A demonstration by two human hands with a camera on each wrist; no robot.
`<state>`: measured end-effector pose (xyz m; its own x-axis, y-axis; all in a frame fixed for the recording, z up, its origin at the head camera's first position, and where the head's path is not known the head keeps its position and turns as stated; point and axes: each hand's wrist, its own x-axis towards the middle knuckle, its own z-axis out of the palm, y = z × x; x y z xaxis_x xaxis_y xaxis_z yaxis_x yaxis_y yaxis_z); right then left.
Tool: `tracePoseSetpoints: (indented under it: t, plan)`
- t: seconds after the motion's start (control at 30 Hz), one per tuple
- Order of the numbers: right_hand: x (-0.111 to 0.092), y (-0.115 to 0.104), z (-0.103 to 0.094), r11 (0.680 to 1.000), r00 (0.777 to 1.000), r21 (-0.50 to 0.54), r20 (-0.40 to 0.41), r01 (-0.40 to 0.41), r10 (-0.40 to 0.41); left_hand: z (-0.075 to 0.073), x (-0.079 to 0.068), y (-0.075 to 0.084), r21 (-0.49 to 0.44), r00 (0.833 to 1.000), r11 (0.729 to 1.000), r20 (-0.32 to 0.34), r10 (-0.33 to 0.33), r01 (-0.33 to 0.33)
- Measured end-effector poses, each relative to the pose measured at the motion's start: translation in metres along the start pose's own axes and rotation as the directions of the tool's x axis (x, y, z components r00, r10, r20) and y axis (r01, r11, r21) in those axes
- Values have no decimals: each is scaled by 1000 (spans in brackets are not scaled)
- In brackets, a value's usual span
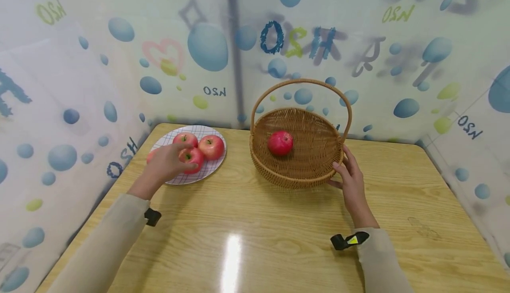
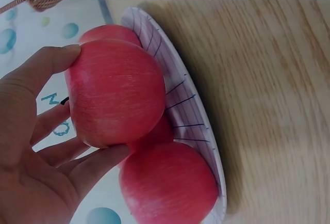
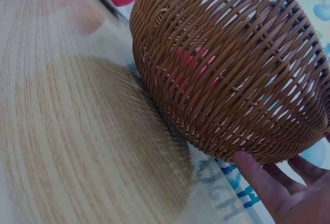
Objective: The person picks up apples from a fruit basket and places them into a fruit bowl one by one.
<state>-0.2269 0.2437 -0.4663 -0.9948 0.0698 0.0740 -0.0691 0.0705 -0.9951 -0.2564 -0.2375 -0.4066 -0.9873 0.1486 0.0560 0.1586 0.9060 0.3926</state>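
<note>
At the left, my left hand [image 1: 164,163] reaches over a checked plate [image 1: 205,130] holding several red apples. Its thumb and fingers curl round the front apple [image 2: 118,92], which lies close against other apples, one of them a lower apple [image 2: 170,185]. My right hand [image 1: 351,184] holds the right side of a brown wicker basket [image 1: 295,182], thumb near the rim and fingers on the outer wall. The basket tilts so its inside faces me. A deep red round fruit [image 1: 280,143] rests inside and shows through the weave in the right wrist view.
Both plate and basket are toward the back of a light wooden table [image 1: 259,231]. A patterned wall [image 1: 207,107] with blue and green spots stands right behind. The basket's arched handle [image 1: 303,80] rises in front of it. Dark cameras sit on both wrists.
</note>
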Motion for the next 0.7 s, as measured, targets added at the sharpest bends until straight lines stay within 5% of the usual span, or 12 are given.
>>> tracePoseSetpoints:
  t: [0.7]
  plan:
    - [1, 0, 0, 1000, 1000, 5, -4, -5, 5, 8, 6, -7, -35, 998, 999, 57, -20, 22]
